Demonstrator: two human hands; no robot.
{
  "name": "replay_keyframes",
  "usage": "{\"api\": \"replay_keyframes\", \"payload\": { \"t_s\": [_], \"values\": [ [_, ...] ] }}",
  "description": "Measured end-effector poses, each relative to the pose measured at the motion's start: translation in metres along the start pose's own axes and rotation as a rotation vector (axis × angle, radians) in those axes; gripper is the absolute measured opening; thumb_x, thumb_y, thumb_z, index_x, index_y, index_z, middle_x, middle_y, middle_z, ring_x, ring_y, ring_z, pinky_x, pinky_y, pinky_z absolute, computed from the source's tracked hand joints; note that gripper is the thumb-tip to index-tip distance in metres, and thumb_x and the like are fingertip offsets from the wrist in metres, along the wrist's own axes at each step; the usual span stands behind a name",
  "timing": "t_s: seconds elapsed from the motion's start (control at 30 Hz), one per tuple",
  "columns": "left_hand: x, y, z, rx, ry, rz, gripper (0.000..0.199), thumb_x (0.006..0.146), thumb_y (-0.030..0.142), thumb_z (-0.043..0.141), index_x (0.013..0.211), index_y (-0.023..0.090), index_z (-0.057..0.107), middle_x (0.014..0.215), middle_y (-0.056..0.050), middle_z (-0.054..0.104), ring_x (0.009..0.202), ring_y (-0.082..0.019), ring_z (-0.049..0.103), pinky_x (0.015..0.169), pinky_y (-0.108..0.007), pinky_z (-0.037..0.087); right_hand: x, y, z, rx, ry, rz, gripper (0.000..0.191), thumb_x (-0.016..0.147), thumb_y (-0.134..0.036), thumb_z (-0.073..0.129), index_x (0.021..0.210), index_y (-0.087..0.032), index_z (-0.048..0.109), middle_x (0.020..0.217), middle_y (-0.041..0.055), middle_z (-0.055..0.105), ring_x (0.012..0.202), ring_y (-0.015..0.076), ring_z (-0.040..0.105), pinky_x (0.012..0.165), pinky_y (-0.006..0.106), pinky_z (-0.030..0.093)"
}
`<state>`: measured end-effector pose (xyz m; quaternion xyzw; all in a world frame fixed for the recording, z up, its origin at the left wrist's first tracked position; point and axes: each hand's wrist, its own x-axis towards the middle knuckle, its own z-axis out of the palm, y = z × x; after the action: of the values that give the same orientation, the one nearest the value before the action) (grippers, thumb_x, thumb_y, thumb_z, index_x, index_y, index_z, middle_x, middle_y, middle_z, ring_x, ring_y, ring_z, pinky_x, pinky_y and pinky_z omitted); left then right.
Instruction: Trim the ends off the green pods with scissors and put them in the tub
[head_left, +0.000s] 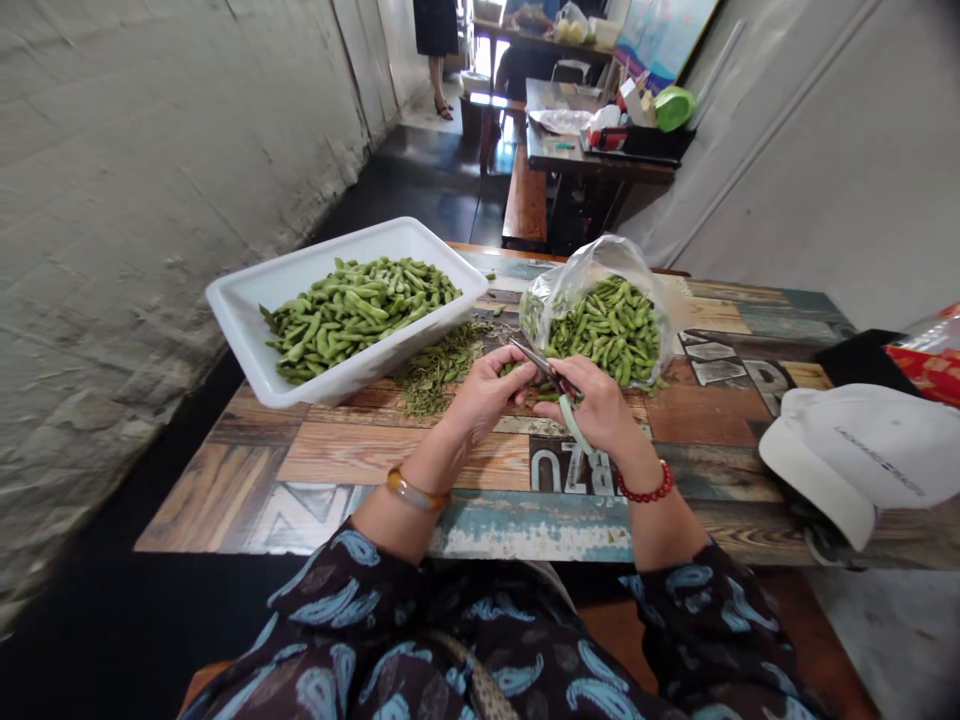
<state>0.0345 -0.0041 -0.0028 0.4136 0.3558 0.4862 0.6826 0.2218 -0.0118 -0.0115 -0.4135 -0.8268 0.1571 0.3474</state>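
Note:
My right hand (598,400) is closed around a pair of scissors (576,425) with pale green handles. Their metal blades point up and left, reaching over the fingertips of my left hand (489,392). That hand is closed in a pinch, and a bit of green shows at its fingers, apparently an edamame pod mostly hidden by them. Just beyond my hands, a clear plastic bag (564,292) lies on its side, its mouth towards me, full of edamame pods (611,325). To the left, a white plastic tub (238,330) holds a heap of edamame pods (360,310).
Trimmed stems and scraps (435,372) lie between tub and bag on the patterned wooden table (405,450). A white cap (862,450) rests at the right, near a red package (930,355). Farther back stand another cluttered table (555,150), a bench (526,200) and a person's legs (437,85).

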Motion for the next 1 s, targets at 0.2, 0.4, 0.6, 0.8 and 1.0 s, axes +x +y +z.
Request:
{"api": "replay_keyframes", "payload": {
  "t_s": [0.2, 0.4, 0.6, 0.8, 1.0],
  "values": [
    [-0.0005, -0.0015, -0.0008, 0.01, -0.001, 0.011, 0.033, 0.071, 0.04, 0.079, 0.083, 0.015, 0.061, 0.073, 0.002, 0.063, 0.045, -0.002, 0.044, 0.041, -0.017, 0.024, -0.001, 0.0034, 0.001, -0.006, 0.001, -0.01, 0.051, 0.082, -0.041, 0.074, 0.126, -0.02, 0.06, 0.106, 0.011, 0.065, 0.095, 0.0254, 0.063, 0.083, 0.041, 0.056],
    [0.0006, -0.0024, -0.0015, 0.003, 0.006, 0.039, 0.032, 0.072, 0.038, 0.079, 0.083, 0.015, 0.06, 0.072, 0.002, 0.063, 0.045, -0.002, 0.044, 0.042, -0.017, 0.025, -0.0013, 0.0057, 0.0024, -0.02, -0.001, -0.028, 0.055, 0.08, -0.042, 0.075, 0.128, -0.02, 0.058, 0.106, 0.0101, 0.064, 0.091, 0.0243, 0.063, 0.081, 0.039, 0.056],
    [0.0003, -0.0013, -0.0016, 0.01, -0.007, 0.039, 0.033, 0.072, 0.04, 0.078, 0.08, 0.014, 0.059, 0.07, 0.001, 0.062, 0.045, -0.002, 0.043, 0.043, -0.017, 0.026, -0.0007, 0.0054, 0.0041, -0.013, -0.008, -0.043, 0.049, 0.083, -0.043, 0.072, 0.123, -0.019, 0.061, 0.102, 0.0107, 0.065, 0.093, 0.0251, 0.064, 0.081, 0.038, 0.055],
    [0.0008, -0.0018, -0.0012, 0.033, 0.081, 0.025, 0.035, 0.067, 0.039, 0.082, 0.08, 0.015, 0.061, 0.058, 0.006, 0.052, 0.044, -0.003, 0.04, 0.042, -0.017, 0.024, -0.0011, 0.007, 0.0066, 0.006, 0.009, -0.015, 0.043, 0.086, -0.045, 0.068, 0.121, -0.021, 0.062, 0.096, 0.0088, 0.067, 0.088, 0.0233, 0.065, 0.08, 0.037, 0.055],
    [0.0017, 0.0035, -0.0022, -0.123, 0.132, -0.031, 0.038, 0.062, 0.037, 0.085, 0.082, 0.015, 0.061, 0.057, 0.006, 0.049, 0.044, -0.003, 0.037, 0.039, -0.015, 0.018, 0.0014, 0.0073, 0.0066, 0.028, 0.121, 0.118, 0.042, 0.085, -0.048, 0.068, 0.118, -0.021, 0.065, 0.089, 0.0059, 0.066, 0.083, 0.0216, 0.064, 0.08, 0.036, 0.054]
  ]
}}
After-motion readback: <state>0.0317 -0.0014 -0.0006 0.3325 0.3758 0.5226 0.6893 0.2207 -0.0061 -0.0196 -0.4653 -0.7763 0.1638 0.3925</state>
